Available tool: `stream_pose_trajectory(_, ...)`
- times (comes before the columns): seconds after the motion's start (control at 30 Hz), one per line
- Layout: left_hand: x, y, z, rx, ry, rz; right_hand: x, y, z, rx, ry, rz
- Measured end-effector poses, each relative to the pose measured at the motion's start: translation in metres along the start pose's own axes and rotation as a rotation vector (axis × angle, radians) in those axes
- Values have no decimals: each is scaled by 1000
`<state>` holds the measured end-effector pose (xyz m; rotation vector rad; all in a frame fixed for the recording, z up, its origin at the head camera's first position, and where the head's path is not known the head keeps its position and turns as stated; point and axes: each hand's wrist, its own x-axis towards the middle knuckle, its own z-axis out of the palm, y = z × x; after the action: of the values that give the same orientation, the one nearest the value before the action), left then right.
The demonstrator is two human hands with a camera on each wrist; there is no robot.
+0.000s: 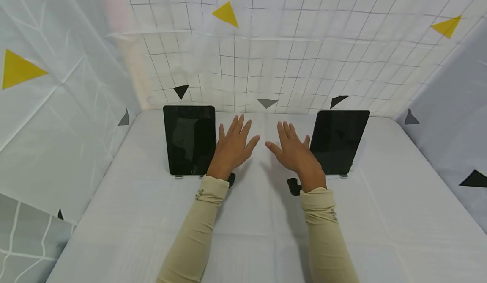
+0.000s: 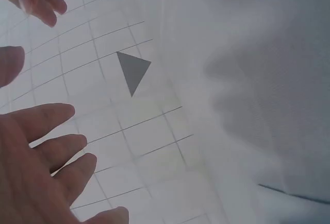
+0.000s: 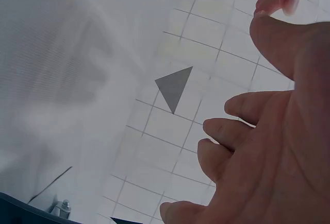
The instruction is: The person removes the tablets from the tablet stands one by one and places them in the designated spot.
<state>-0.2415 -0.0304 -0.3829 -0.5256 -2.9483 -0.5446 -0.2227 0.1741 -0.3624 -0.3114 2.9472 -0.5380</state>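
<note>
Table (image 1: 274,257): white-covered, running beneath both arms to the grid-lined wall (image 1: 274,67); hand shadows fall on it.
Left hand (image 1: 233,148): relaxed and unclasped, fingers extended and a little spread, back upward, thumb reaching toward the middle.
Right hand (image 1: 297,155): likewise loose, three fingers close together, little finger and thumb standing away from them.
Gap: the two hands are apart, thumbs pointing toward each other.
Left tablet (image 1: 190,139): dark-screened, upright in portrait at the far part of the table, just outside the left hand.
Right tablet (image 1: 338,141): also dark and portrait, just outside the right hand.
Contact: each hand overlaps its neighbouring tablet's edge in the head view, so whether they touch I cannot tell.
Sleeves: beige on both arms, left (image 1: 192,232) and right (image 1: 325,232), cuffs ending at the wrists.
Triangles: a grey one (image 1: 267,103) low on the wall between the tablets, a yellow one (image 1: 227,15) higher up.
</note>
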Motion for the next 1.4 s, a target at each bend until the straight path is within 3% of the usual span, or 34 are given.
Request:
stream_pose_trajectory(0.67,-10,7,-32,-25,66,27,-4,-8,-6,92,23,-27)
stream_pose_trajectory(0.9,-13,8,-42,-17,58,17,-5,-11,-8,103,46,-38)
stream_pose_trajectory(1.4,-24,13,-66,-28,119,52,-9,-27,-9,42,87,-96)
